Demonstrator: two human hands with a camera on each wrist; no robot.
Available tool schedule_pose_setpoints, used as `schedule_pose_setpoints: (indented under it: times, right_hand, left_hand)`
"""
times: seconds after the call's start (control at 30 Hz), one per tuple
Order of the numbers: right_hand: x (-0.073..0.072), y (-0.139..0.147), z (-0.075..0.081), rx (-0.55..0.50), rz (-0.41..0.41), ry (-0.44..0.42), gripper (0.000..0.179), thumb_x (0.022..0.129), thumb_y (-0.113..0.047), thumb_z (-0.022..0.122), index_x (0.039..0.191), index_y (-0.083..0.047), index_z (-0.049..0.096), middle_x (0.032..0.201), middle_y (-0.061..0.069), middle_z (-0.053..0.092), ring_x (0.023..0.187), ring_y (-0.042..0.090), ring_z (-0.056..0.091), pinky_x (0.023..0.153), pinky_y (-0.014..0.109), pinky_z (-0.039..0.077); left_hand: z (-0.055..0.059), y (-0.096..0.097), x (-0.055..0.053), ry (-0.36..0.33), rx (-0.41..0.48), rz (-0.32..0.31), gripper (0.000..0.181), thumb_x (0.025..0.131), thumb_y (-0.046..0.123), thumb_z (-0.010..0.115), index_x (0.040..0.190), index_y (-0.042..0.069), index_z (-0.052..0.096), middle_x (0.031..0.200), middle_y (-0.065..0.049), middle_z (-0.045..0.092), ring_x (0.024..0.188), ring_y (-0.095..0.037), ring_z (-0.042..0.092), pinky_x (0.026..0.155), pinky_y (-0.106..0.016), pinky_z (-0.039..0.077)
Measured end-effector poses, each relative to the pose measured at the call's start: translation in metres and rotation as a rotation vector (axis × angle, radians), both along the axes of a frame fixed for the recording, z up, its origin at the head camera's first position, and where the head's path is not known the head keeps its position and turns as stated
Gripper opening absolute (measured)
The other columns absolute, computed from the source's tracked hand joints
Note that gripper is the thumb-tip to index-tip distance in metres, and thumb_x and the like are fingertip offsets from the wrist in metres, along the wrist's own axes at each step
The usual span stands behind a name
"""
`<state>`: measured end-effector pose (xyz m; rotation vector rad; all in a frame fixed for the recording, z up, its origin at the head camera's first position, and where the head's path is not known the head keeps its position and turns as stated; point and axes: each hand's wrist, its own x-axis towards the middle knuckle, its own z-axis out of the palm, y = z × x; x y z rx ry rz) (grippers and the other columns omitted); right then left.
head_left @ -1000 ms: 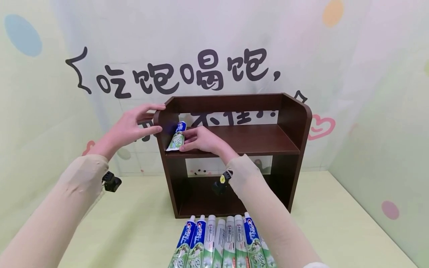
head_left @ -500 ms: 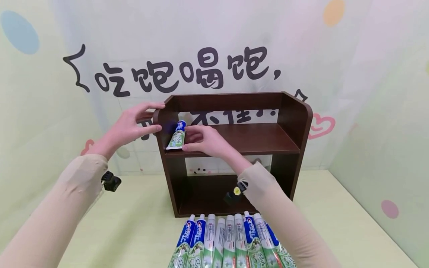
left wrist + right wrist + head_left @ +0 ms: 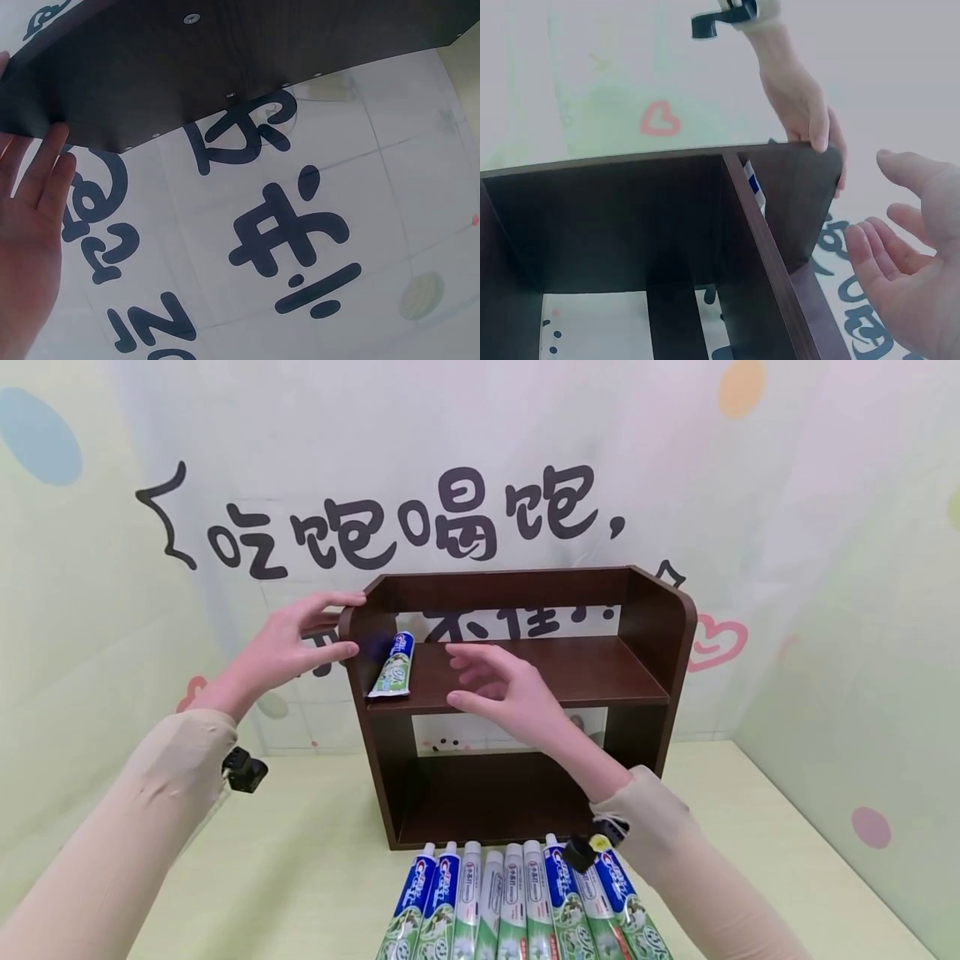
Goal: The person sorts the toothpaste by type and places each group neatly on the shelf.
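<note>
A tube of toothpaste (image 3: 394, 667), blue at the cap end and green below, leans at the left end of the upper shelf of a dark brown rack (image 3: 525, 702). My left hand (image 3: 281, 643) rests against the rack's left side panel, thumb at the front edge and index fingertip at the top edge. In the left wrist view, fingers (image 3: 49, 169) lie straight against the panel's outer face. My right hand (image 3: 517, 693) hovers in front of the upper shelf, right of the tube and apart from it, fingers loosely bent around nothing.
Several toothpaste tubes (image 3: 513, 902), some blue and green, some white and green, lie in a row on the pale table (image 3: 300, 860) before the rack. A wall (image 3: 300, 435) with black lettering stands close behind. A lower shelf (image 3: 480, 797) sits beneath the upper one.
My right hand has let go of the toothpaste tube and drawn back to the right. The tube stays leaning at the shelf's left end. My left hand keeps its place on the rack.
</note>
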<state>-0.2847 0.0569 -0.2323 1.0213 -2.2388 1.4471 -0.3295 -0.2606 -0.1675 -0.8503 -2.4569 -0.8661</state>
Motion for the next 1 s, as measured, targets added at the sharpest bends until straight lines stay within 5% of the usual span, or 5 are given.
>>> schedule_pose_setpoints:
  times: [0.27, 0.5, 1.0]
  right_hand:
    - [0.025, 0.02, -0.018, -0.01, 0.0, 0.065, 0.054, 0.091, -0.018, 0.072, 0.141, -0.02, 0.053, 0.129, 0.0, 0.063, 0.115, 0.022, 0.063, 0.094, 0.039, 0.058]
    - [0.04, 0.04, -0.039, 0.007, -0.038, 0.107, 0.058, 0.089, -0.016, 0.073, 0.142, -0.021, 0.052, 0.129, 0.0, 0.062, 0.111, 0.011, 0.061, 0.088, 0.026, 0.059]
    - [0.06, 0.086, -0.086, -0.035, -0.101, 0.095, 0.058, 0.089, -0.008, 0.072, 0.142, -0.021, 0.052, 0.131, 0.0, 0.06, 0.111, 0.005, 0.058, 0.083, 0.023, 0.059]
  left_hand:
    - [0.002, 0.002, -0.001, 0.014, 0.007, -0.012, 0.057, 0.088, 0.015, 0.075, 0.14, 0.022, 0.054, 0.147, -0.001, 0.053, 0.126, -0.03, 0.059, 0.1, -0.006, 0.042]
    - [0.001, 0.001, 0.001, -0.007, 0.008, -0.001, 0.057, 0.088, 0.016, 0.075, 0.14, 0.024, 0.054, 0.148, 0.001, 0.052, 0.128, -0.029, 0.058, 0.099, -0.005, 0.04]
    - [0.0, 0.0, 0.001, -0.009, 0.008, 0.006, 0.058, 0.088, 0.018, 0.075, 0.141, 0.025, 0.053, 0.149, 0.002, 0.051, 0.129, -0.03, 0.057, 0.104, -0.011, 0.042]
